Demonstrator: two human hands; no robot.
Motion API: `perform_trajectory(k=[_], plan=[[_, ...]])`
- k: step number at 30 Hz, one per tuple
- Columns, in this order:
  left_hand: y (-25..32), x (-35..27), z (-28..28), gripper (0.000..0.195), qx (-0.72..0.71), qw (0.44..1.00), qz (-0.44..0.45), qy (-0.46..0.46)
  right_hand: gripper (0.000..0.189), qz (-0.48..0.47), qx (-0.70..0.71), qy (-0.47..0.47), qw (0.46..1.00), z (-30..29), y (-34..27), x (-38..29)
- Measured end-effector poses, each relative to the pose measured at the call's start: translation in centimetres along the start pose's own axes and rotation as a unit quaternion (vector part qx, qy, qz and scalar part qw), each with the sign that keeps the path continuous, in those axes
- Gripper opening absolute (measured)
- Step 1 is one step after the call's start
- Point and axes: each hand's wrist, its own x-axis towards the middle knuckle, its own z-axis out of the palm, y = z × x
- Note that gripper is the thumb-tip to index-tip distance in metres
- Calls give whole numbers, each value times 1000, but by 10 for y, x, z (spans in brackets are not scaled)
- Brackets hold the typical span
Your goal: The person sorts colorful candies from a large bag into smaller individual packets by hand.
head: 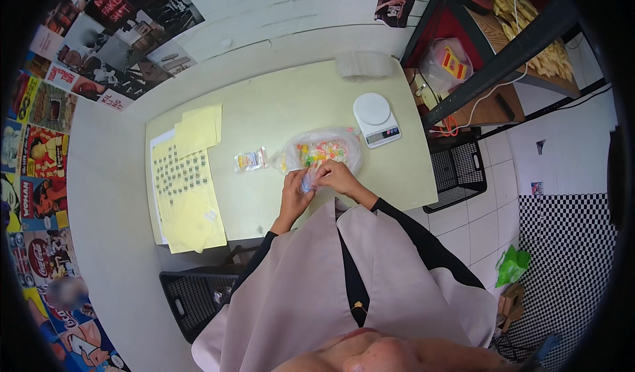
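Both hands meet at the near edge of a clear plastic bag (352,149) of small colourful pieces, which lies open on the pale table (268,99). My left hand (296,196) grips a small plastic packet (307,181) with a bluish part. At that packet's top, the fingers of my right hand (337,175) are pinched together; whether they hold its edge or a small piece is too small to tell. Left of the bag lies another small clear packet (250,159) with a printed label. A white digital scale (374,109) stands to the bag's right.
Yellow sheets (188,218), one bearing rows of small stickers, lie at the table's left. A stack of clear plastic sleeves (363,65) rests at the back right. Black crates stand on the floor at right (456,173) and lower left (191,297). A dark-framed shelf (496,59) rises at right.
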Motion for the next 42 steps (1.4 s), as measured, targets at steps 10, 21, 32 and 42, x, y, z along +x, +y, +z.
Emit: perform_trajectory(k=[10, 21, 32, 42], plan=[[-30, -5, -6, 56, -47, 996, -49, 62, 15, 110, 240, 22, 964, -18, 9, 2], [-31, 17, -14, 40, -189, 952, -240, -3, 10, 112, 236, 48, 964, -24, 10, -2], [-10, 17, 4, 24, -462, 769, -431, -97, 10, 123, 233, 40, 964, -25, 14, -5], [-25, 11, 17, 14, -383, 838, -385, -56, 23, -31, -146, 170, 974, -15, 4, -8]])
